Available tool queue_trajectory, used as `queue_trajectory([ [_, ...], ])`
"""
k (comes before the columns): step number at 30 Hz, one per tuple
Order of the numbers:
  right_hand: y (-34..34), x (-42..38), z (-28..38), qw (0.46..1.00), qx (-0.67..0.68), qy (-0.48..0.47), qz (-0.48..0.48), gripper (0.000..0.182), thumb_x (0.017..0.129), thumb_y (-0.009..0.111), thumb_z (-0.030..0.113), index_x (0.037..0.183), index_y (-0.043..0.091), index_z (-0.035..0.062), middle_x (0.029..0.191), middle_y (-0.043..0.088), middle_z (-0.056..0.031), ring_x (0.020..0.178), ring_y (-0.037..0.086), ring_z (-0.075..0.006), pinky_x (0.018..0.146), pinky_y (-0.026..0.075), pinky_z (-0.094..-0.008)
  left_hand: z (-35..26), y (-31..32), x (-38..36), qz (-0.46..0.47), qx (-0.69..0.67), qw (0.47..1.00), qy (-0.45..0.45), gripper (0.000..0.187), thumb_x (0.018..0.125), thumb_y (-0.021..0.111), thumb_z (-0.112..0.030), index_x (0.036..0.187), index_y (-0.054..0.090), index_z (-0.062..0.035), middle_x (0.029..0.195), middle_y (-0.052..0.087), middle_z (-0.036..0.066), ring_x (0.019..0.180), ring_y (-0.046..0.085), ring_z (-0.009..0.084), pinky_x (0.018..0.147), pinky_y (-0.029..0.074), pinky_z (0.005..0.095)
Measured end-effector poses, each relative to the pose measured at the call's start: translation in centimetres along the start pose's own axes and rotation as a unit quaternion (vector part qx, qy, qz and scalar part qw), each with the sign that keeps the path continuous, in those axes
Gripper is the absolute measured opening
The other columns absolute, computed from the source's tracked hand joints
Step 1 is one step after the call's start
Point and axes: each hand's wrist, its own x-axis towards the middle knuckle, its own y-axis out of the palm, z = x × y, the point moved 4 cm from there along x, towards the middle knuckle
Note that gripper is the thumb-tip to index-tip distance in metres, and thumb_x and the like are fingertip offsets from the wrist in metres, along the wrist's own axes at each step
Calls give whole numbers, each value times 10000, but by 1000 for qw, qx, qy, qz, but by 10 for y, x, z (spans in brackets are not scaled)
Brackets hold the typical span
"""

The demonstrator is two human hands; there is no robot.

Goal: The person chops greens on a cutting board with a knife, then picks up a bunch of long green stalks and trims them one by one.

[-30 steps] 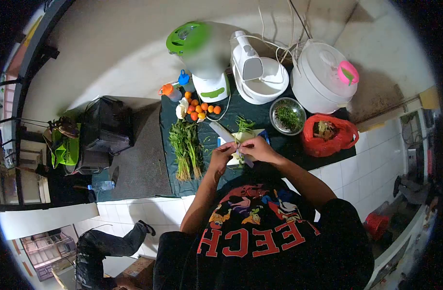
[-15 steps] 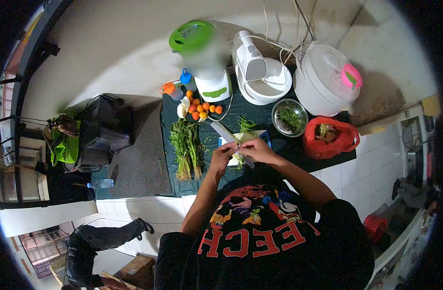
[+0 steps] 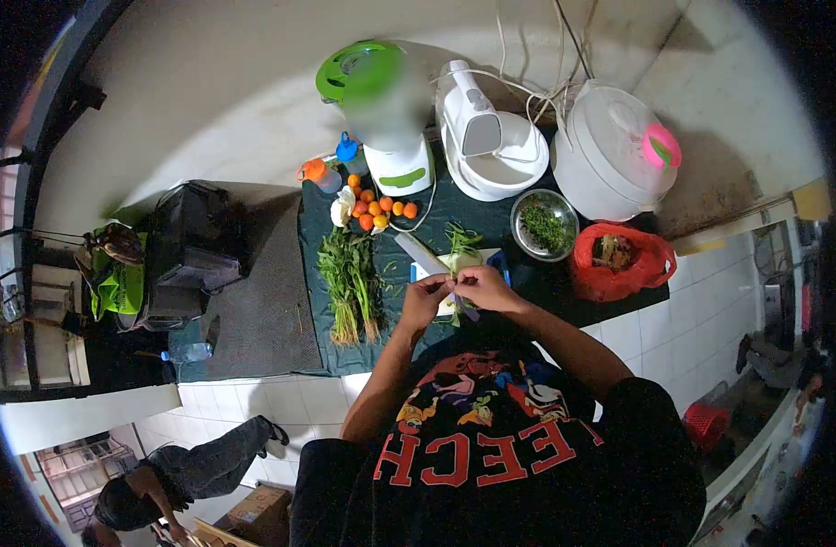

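My left hand [image 3: 423, 303] and my right hand [image 3: 485, 288] meet fingertip to fingertip over a white cutting board with a blue edge [image 3: 501, 266]. Both are closed in a pinch on a thin green stem, mostly hidden by the fingers. A knife [image 3: 420, 252] lies slanted across the board beneath my hands, its blade toward the upper left. Leafy greens [image 3: 464, 238] rest at the board's far edge. Left of the board lies a bunch of leafy greens with roots [image 3: 347, 283]. To the right stands a metal bowl [image 3: 546, 224] with chopped greens inside.
Behind are small orange fruits or tomatoes [image 3: 386, 204], a white and green blender [image 3: 400, 169], a white stand mixer [image 3: 477, 128] and a lidded white tub [image 3: 609, 155]. A red plastic bag [image 3: 623, 264] sits right. Another person [image 3: 190, 465] is at the lower left.
My hands stay together over the board, with small finger movements. The other person at the lower left has leaned further into view. The whole view has shifted slightly.
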Motion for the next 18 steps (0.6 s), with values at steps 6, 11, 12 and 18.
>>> queue_trajectory([
  [6,-25,15,2,969,-226,-32,-93,167,785,745,183,830,665,43,761,696,-144,674,684,-322,629,529,-411,-1,-14,6,-49,46,997,27,265,981,699,-270,1135,736,-58,927,689,-41,774,548,66,710,434,235],
  [11,-51,47,20,957,-223,-102,-153,92,869,633,101,917,679,38,833,674,-191,779,657,-412,705,529,-496,-1,-23,8,-77,9,997,-3,245,996,672,-272,1152,737,-94,913,656,-83,768,519,47,693,416,229],
  [12,-48,48,19,957,-224,-102,-153,92,869,633,101,917,679,38,833,674,-191,779,657,-412,705,529,-496,-2,-24,7,-90,-2,996,2,218,1004,659,-236,1141,742,-87,878,643,-92,737,499,33,674,403,216],
  [18,-5,29,5,997,-61,-35,-15,226,953,644,189,1069,713,8,926,725,-168,852,713,-254,773,542,-376,-5,-27,2,-79,-14,997,13,236,1012,645,-230,1182,733,-92,877,632,-91,745,490,36,679,403,218],
])
